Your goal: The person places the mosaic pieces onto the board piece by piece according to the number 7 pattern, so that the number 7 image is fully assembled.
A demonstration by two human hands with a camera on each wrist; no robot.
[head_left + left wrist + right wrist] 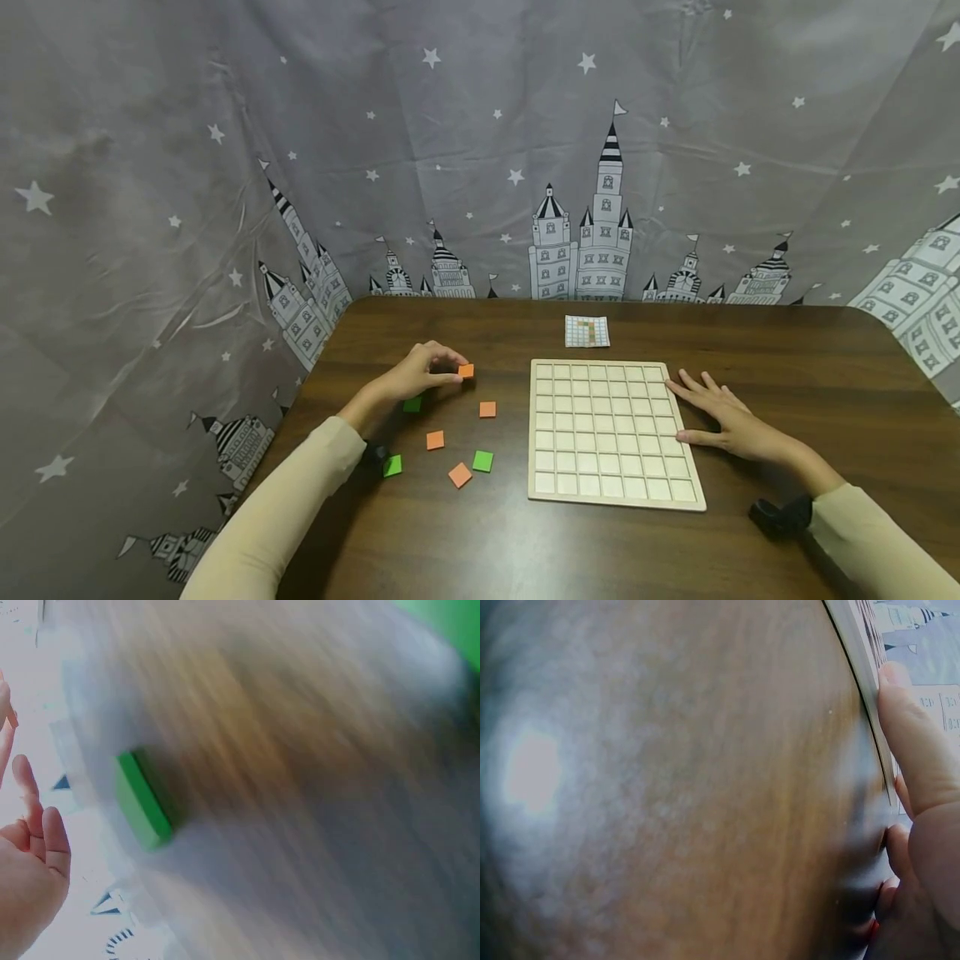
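Observation:
My left hand pinches an orange square tile between thumb and fingers, over the left part of the table. Close to it lie more orange tiles and green tiles, scattered flat. In the left wrist view a green tile shows beside the left hand; the held tile is out of that view. My right hand has its fingers spread, with thumb and fingertips touching the right edge of a pale wooden grid board. From the right wrist, the thumb lies against the board's edge.
A small printed card with a coloured grid lies behind the board. The dark wooden table ends at a grey curtain printed with castles and stars.

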